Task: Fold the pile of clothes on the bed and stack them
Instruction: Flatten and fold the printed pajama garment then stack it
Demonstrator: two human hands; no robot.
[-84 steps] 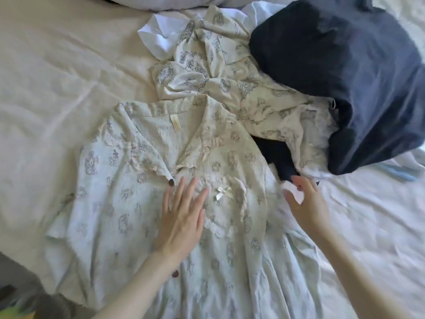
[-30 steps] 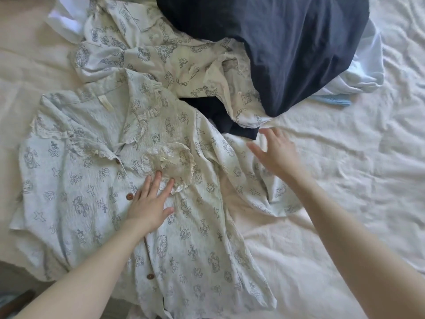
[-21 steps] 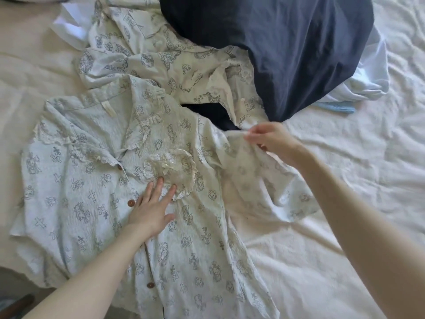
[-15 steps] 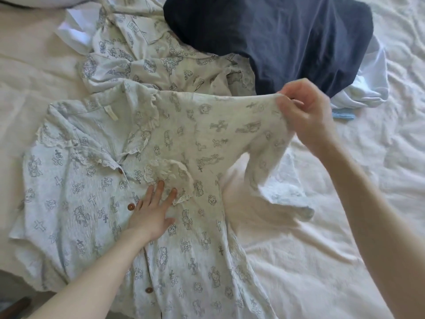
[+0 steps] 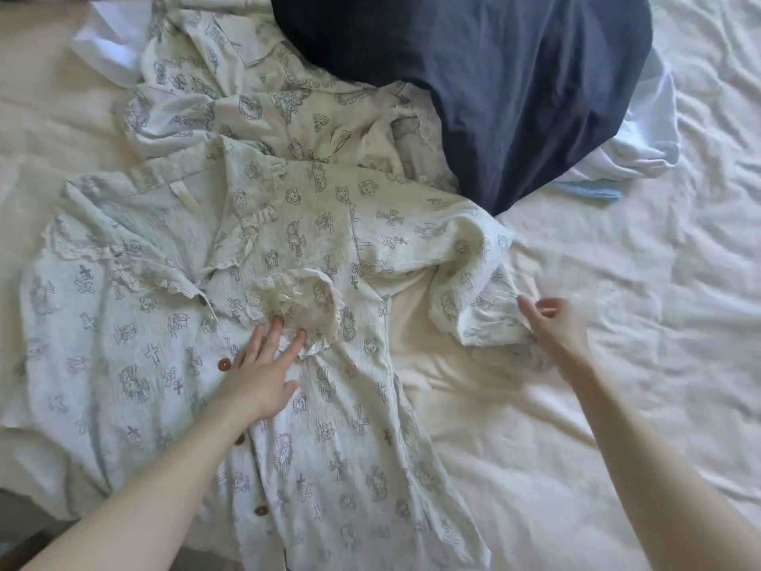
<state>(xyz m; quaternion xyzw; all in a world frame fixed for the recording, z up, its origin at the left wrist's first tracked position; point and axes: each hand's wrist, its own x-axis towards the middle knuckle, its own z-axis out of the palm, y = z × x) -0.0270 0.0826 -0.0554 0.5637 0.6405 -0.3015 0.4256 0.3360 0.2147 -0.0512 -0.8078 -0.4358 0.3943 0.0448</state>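
A pale printed pyjama shirt (image 5: 173,364) with brown buttons lies face up and spread on the bed. My left hand (image 5: 259,377) presses flat on its front, fingertips at the lace-trimmed chest pocket (image 5: 296,302). The shirt's right sleeve (image 5: 444,249) stretches out to the right and rests on the sheet. My right hand (image 5: 556,327), blurred, pinches the cuff end of that sleeve. Behind the shirt is the pile: a second cream printed garment (image 5: 263,105), a dark navy garment (image 5: 494,76) and a white one (image 5: 642,146).
A small light blue item (image 5: 593,191) pokes out beside the navy garment. The cream bedsheet (image 5: 617,405) spreads wrinkled to the right and front. The bed's edge runs along the lower left corner.
My right hand took hold of the sleeve, lifted it up and away from the pile, then brought it down and outward to the right. My left hand stayed pressed on the shirt front.
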